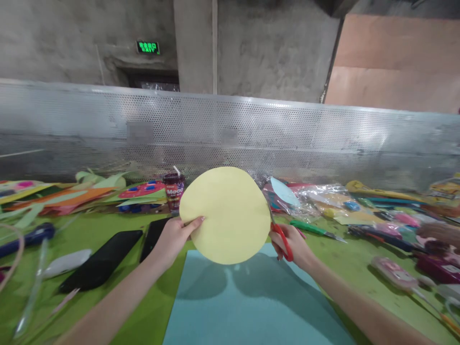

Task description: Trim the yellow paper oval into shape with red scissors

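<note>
A round piece of pale yellow paper (226,215) is held up facing me. My left hand (176,239) pinches its left edge, with the thumb on the front and the fingers hidden behind. At the paper's right edge, my right hand (293,244) grips red-handled scissors (283,242). The scissor blades point up along that edge and are partly hidden, so whether they touch the paper is unclear. Below both hands a light blue sheet of paper (244,306) lies on the green tabletop (154,306), with shadows of the hands and paper on it.
A black phone (102,261) with a cable lies at left, near a white mouse-like object (68,262). A dark cup with a straw (174,191) stands behind. Right of my hands lie a green utility knife (316,229) and clear plastic bags (319,199). A perforated metal panel (230,134) runs behind.
</note>
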Action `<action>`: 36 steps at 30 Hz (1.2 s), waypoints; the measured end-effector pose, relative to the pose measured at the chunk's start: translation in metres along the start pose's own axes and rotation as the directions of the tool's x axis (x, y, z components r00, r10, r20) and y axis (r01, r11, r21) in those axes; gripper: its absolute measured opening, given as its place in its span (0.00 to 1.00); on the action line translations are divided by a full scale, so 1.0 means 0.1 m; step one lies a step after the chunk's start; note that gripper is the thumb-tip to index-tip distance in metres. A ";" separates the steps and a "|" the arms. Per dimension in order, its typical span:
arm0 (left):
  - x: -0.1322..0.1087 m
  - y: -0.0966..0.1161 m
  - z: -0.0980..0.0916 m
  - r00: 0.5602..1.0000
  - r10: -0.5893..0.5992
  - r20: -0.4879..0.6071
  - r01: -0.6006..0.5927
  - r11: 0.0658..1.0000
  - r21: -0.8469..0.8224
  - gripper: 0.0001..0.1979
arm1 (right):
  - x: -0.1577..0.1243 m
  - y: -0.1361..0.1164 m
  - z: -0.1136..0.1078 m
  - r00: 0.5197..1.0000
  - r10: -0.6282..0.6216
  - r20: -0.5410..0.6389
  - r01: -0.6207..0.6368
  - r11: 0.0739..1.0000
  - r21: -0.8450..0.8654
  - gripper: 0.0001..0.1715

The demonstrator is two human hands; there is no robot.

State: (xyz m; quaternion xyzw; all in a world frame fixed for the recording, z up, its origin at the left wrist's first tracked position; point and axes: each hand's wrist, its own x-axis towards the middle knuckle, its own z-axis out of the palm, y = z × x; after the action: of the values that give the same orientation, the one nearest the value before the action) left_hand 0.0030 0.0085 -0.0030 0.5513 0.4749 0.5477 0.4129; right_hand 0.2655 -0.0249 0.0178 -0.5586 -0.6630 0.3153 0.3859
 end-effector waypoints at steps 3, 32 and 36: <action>0.00 0.01 0.00 1.000 0.001 -0.008 -0.001 1.000 0.015 0.21 | 0.00 0.01 0.01 1.000 0.000 -0.005 0.000 1.000 0.002 0.11; 0.01 0.01 -0.01 0.999 -0.037 -0.022 0.037 0.999 -0.005 0.20 | -0.01 -0.05 0.00 1.000 0.002 -0.003 -0.002 1.000 -0.031 0.14; 0.00 0.03 0.00 0.999 -0.026 -0.019 0.026 1.000 0.014 0.20 | 0.00 -0.01 0.00 1.000 -0.010 -0.002 0.010 0.999 -0.034 0.13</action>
State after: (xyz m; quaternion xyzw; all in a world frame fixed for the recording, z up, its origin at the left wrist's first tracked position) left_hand 0.0033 0.0080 0.0000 0.5428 0.4901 0.5440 0.4114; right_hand 0.2645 -0.0255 0.0186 -0.5620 -0.6708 0.3015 0.3787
